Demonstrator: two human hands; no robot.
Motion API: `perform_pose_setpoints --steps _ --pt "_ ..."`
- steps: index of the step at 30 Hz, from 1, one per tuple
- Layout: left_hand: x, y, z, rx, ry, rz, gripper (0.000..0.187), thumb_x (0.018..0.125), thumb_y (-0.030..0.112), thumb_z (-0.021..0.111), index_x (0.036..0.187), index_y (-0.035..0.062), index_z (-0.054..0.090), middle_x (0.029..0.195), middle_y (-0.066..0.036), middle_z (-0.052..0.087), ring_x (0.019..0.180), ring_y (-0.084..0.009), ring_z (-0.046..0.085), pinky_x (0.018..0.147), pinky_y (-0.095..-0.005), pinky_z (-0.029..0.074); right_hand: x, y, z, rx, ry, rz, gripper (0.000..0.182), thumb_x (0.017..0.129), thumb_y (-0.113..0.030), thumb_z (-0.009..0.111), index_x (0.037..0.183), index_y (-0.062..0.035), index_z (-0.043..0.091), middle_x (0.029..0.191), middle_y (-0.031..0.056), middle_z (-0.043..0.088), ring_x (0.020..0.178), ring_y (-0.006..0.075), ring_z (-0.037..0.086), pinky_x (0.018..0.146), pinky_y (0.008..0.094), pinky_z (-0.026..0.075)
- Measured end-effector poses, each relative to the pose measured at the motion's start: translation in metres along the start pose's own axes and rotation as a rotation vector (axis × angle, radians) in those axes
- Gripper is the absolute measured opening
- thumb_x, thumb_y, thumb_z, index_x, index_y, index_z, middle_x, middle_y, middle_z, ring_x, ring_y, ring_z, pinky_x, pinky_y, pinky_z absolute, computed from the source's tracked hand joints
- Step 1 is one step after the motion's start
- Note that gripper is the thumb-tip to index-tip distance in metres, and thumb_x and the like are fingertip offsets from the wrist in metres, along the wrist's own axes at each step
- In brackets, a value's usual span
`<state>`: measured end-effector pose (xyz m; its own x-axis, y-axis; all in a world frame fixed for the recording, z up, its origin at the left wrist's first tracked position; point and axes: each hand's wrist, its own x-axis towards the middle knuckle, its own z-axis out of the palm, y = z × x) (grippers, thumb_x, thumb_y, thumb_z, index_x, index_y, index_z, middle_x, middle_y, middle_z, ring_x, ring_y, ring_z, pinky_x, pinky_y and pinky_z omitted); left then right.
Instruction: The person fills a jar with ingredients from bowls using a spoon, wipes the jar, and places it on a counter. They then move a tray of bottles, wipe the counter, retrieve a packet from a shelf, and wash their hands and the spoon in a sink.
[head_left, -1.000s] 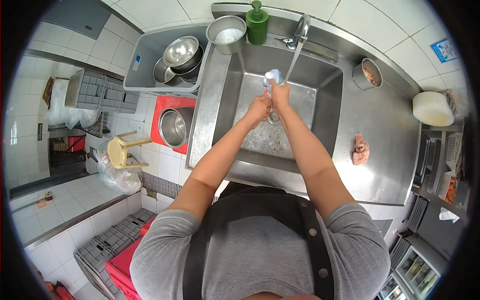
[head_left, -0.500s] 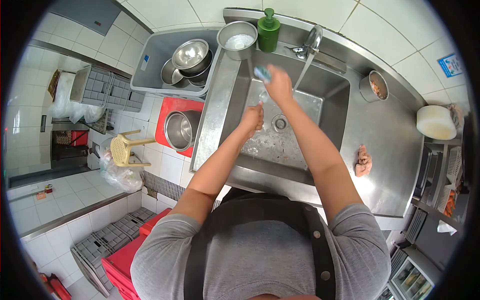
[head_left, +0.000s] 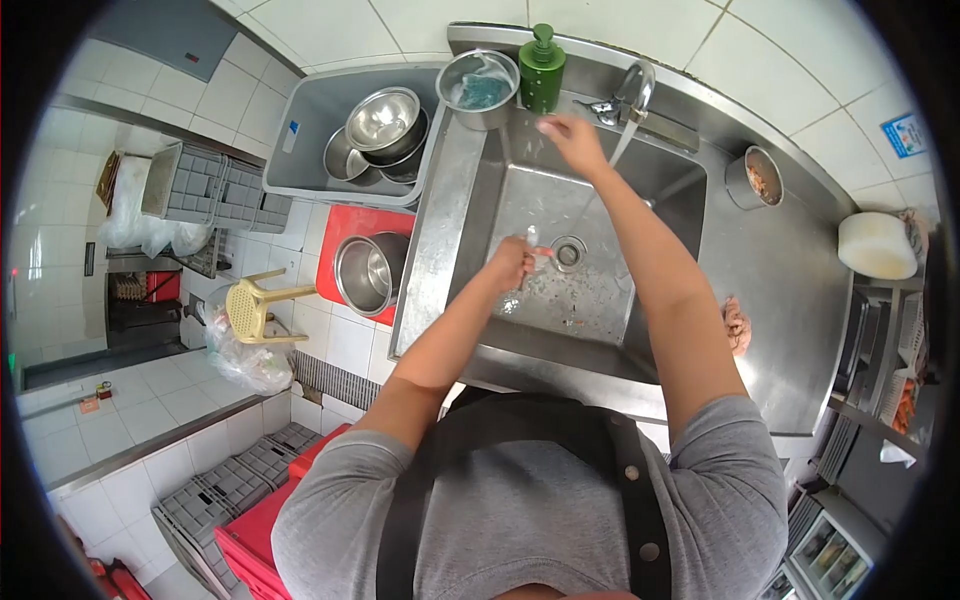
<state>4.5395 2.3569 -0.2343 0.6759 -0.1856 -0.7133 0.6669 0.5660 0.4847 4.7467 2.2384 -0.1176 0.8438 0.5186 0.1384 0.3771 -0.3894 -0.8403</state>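
Observation:
My left hand (head_left: 512,264) is low inside the steel sink (head_left: 470,230), its fingers closed round something small and pale or shiny that I cannot make out. Above the sink's back part, left of the running tap (head_left: 640,88), my right hand (head_left: 577,143) has loosely bent fingers and no object visible in them. A blue-green scrubbing sponge (head_left: 484,92) lies in suds in a round steel pot (head_left: 485,120) at the back left corner. Beside that pot stands a green pump bottle (head_left: 541,75). Water falls from the tap into the sink, near the drain (head_left: 568,254).
Left of the sink, a grey tub (head_left: 310,110) holds steel bowls (head_left: 382,120). A steel pot (head_left: 368,272) rests on a red surface (head_left: 328,240). On the right counter are a small pot with food bits (head_left: 754,178) and a crumpled pinkish-brown thing (head_left: 737,326), partly behind my right arm.
The sponge has left my right hand and is now in the sudsy pot. My right hand has moved right, towards the tap; my left hand is lower in the sink.

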Motion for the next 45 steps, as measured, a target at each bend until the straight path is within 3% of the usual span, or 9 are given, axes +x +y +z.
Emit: perform_pose_setpoints --steps 5,15,20,26,27,32,37,40,45 --pt "0.030 0.028 0.022 -0.079 -0.057 0.016 0.035 0.091 -0.001 0.039 0.125 0.0085 0.041 0.109 -0.019 0.064 0.056 -0.0082 0.041 0.047 -0.0186 0.037 -0.057 0.068 -0.013 1.287 0.019 0.703 0.031 0.101 -0.019 0.049 0.111 0.0058 0.064 0.113 0.0197 0.067 0.098 0.0285 0.066 0.090 0.0357 0.054" --pt "0.093 0.076 0.121 -0.205 -0.013 0.151 0.016 0.098 0.013 0.049 0.114 0.0075 0.051 0.088 -0.009 0.060 0.060 -0.0126 0.053 0.044 -0.0183 0.044 -0.040 -0.017 -0.081 0.464 -0.146 0.774 0.025 0.092 0.007 0.046 0.113 0.0166 0.058 0.114 0.0274 0.063 0.104 0.0294 0.066 0.093 0.0366 0.056" --pt "0.120 0.071 0.127 -0.123 -0.029 -0.017 0.011 0.100 0.016 0.048 0.104 0.0066 0.052 0.086 -0.008 0.059 0.053 -0.0091 0.041 0.039 -0.0196 0.033 -0.055 -0.015 -0.089 0.885 -0.019 0.444 0.029 0.092 0.008 0.051 0.119 0.0173 0.054 0.113 0.0239 0.064 0.102 0.0293 0.067 0.091 0.0323 0.058" --pt "0.108 0.059 0.101 -0.251 0.032 -0.036 0.022 0.104 0.025 0.046 0.099 0.0049 0.053 0.084 -0.007 0.061 0.050 -0.0067 0.032 0.036 -0.0200 0.025 -0.024 0.006 -0.032 1.786 0.411 0.629 0.033 0.094 0.007 0.051 0.127 0.0146 0.048 0.117 0.0256 0.062 0.095 0.0283 0.068 0.088 0.0271 0.059" --pt "0.107 0.057 0.093 -0.325 0.038 -0.045 0.023 0.103 0.027 0.047 0.099 0.0043 0.053 0.085 -0.008 0.062 0.050 -0.0066 0.034 0.037 -0.0190 0.026 -0.014 0.018 -0.027 1.843 0.368 0.591 0.030 0.095 -0.006 0.059 0.120 0.0107 0.054 0.093 0.0165 0.065 0.070 0.0183 0.063 0.062 0.0248 0.059" --pt "0.106 0.060 0.091 -0.388 0.100 -0.063 0.020 0.103 0.021 0.047 0.102 0.0034 0.055 0.089 -0.009 0.064 0.055 -0.0099 0.047 0.043 -0.0184 0.037 -0.003 -0.014 -0.036 1.349 0.548 0.661 0.019 0.092 -0.022 0.066 0.093 -0.0027 0.065 0.062 -0.0004 0.047 0.043 0.0078 0.032 0.041 0.0247 0.028" --pt "0.098 0.065 0.121 -0.319 0.065 0.021 0.011 0.100 0.011 0.049 0.105 0.0035 0.055 0.091 -0.011 0.065 0.061 -0.0144 0.057 0.046 -0.0201 0.043 -0.029 -0.036 -0.077 0.934 -0.228 0.817 0.041 0.103 -0.038 0.040 0.101 -0.0050 0.065 0.093 0.0090 0.068 0.084 0.0189 0.060 0.076 0.0389 0.044" --pt "0.109 0.071 0.132 -0.185 -0.037 0.102 0.009 0.098 0.009 0.052 0.105 0.0044 0.055 0.090 -0.012 0.064 0.061 -0.0135 0.056 0.045 -0.0204 0.043 -0.067 -0.031 -0.106 0.989 -0.308 0.672 0.050 0.105 -0.041 0.032 0.118 -0.0032 0.061 0.134 0.0127 0.057 0.125 0.0229 0.050 0.101 0.0383 0.038" --pt "0.084 0.094 0.150 0.350 -0.147 -0.017 0.012 0.098 0.017 0.056 0.103 0.0060 0.056 0.078 -0.008 0.062 0.052 -0.0087 0.050 0.041 -0.0214 0.036 -0.166 0.015 -0.145 1.382 -0.066 0.449 0.059 0.104 -0.046 0.029 0.144 -0.0046 0.042 0.150 0.0091 0.042 0.137 0.0249 0.041 0.112 0.0472 0.030"
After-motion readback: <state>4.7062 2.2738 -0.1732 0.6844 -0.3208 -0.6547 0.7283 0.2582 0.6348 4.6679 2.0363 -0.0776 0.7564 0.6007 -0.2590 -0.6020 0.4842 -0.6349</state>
